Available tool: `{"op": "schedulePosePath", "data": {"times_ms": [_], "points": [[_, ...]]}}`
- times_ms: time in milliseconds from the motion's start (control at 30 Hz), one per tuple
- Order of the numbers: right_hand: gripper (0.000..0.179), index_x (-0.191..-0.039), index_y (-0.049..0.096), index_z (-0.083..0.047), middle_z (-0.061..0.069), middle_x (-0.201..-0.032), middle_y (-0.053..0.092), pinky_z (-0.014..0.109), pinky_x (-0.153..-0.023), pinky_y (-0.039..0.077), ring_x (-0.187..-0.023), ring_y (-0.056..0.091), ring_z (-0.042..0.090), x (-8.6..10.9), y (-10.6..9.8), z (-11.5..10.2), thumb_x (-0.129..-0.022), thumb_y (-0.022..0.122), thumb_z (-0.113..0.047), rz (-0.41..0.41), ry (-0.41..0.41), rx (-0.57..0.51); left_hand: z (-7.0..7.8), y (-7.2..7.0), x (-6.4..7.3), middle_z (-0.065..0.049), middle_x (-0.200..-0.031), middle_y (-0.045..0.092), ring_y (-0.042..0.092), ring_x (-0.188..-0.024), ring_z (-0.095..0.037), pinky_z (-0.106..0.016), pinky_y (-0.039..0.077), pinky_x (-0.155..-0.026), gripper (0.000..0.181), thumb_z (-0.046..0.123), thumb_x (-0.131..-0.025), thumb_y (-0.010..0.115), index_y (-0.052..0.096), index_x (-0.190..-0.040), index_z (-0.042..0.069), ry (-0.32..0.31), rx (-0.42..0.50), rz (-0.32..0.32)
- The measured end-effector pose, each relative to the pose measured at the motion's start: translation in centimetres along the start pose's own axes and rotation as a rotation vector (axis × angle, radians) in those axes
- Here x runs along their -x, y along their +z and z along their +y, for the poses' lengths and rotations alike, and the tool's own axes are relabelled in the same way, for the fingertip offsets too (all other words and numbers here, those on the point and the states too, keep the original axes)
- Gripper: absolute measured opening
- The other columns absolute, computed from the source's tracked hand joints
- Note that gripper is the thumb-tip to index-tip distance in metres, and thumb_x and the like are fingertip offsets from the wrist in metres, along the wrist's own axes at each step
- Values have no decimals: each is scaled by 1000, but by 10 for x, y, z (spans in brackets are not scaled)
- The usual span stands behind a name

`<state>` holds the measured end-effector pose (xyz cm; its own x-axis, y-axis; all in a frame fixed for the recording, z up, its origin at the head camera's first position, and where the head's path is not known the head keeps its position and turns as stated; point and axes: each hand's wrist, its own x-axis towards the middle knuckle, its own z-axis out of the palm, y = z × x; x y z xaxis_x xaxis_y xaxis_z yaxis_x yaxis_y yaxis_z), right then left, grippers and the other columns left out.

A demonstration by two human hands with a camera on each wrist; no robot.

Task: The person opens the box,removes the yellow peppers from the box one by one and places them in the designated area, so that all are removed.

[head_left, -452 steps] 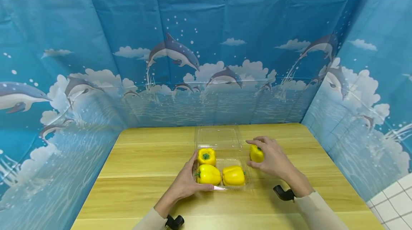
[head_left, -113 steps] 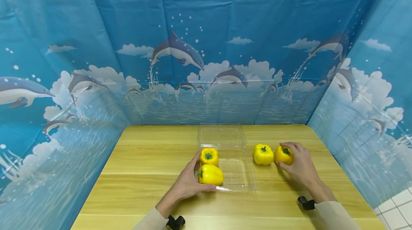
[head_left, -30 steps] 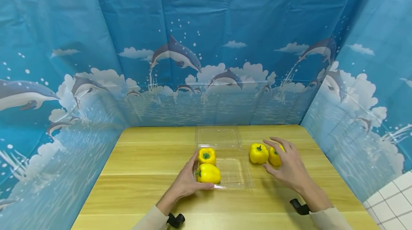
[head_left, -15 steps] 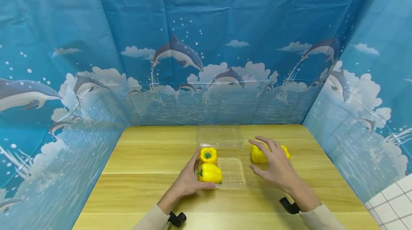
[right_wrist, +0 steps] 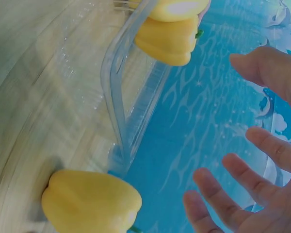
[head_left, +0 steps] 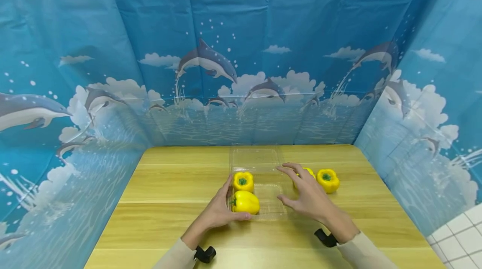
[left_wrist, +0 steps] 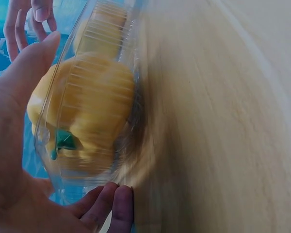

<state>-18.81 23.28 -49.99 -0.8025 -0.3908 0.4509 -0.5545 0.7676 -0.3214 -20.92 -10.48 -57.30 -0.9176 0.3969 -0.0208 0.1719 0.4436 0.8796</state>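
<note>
A clear plastic clamshell container lies unfolded on the table, its lid laid back. Two yellow bell peppers sit in its left half: one stem-up pepper behind, one pepper on its side in front. My left hand grips the container's front left corner, thumb along the front rim; the left wrist view has fingers under its edge. With fingers spread and nothing in it, my right hand hovers by the container's right side. It partly hides one pepper; another pepper stands upright beside that.
The wooden table ends at a blue curtain printed with dolphins, which hangs behind and along both sides. White tiles show at the lower right.
Fifteen seconds ago the container held three peppers; now two are in it and two stand to its right. The right hand has let go of the far right pepper and moved left.
</note>
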Motion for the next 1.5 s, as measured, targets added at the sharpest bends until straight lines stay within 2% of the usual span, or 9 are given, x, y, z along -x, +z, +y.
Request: {"op": "schedulePosePath", "data": {"times_ms": [267,333,433,567,800,1067,1200,1333,1500], "points": [[87,-173,55,-26,13,-167,60,63,-104,66,-141,69,40,-10,10,-5,-97,98,-31,-60,29,-49,-4,-8,2,-29,-191,28,42,-172,-49,-79,32,-139,151,52,-86,104,1,-190,16,7,-9,-49],[87,-174,55,-27,13,-164,61,59,-102,67,-137,71,37,-13,12,-7,-98,97,-33,-75,43,-63,-5,-10,1,-29,-192,24,38,-174,-51,-80,30,-139,151,52,-86,103,0,-190,16,8,-11,-63],[86,-175,53,-29,12,-159,61,48,-92,68,-130,72,31,-17,15,-8,-101,95,-37,-106,80,-82,-4,-12,0,-28,-193,20,34,-176,-51,-82,27,-139,150,50,-88,103,-2,-190,16,10,-1,-88],[86,-177,49,-32,11,-153,61,38,-84,65,-128,72,28,-21,21,-9,-103,92,-42,-157,118,-117,-6,-16,0,-27,-193,20,34,-177,-50,-79,27,-140,148,42,-90,103,-4,-189,17,20,35,-126],[84,-178,49,-31,7,-146,62,39,-87,63,-127,71,31,-30,28,-10,-105,90,-45,-198,147,-167,-7,-19,0,-28,-193,22,36,-176,-50,-78,32,-139,148,40,-91,102,-6,-189,16,36,59,-155],[83,-178,49,-31,12,-145,63,46,-91,66,-127,73,37,-41,34,-11,-106,88,-46,-226,160,-226,-8,-17,0,-28,-191,28,39,-174,-49,-80,30,-139,148,39,-91,103,-6,-189,16,40,63,-150],[82,-177,50,-30,15,-143,64,46,-91,67,-125,74,37,-46,40,-13,-106,87,-48,-256,174,-260,-8,-17,0,-27,-193,24,37,-176,-50,-79,32,-139,146,39,-92,101,-6,-189,18,33,79,-157],[82,-176,52,-28,19,-141,63,45,-90,67,-121,74,36,-51,46,-15,-105,87,-51,-274,189,-274,-9,-17,0,-27,-194,21,36,-176,-50,-79,35,-138,145,39,-93,100,-6,-189,21,27,77,-156],[84,-174,55,-27,20,-138,63,47,-90,67,-117,75,35,-59,54,-16,-103,87,-57,-283,202,-279,-10,-17,-1,-27,-192,25,39,-174,-51,-78,42,-134,143,42,-94,100,-6,-190,25,30,69,-154]]}}
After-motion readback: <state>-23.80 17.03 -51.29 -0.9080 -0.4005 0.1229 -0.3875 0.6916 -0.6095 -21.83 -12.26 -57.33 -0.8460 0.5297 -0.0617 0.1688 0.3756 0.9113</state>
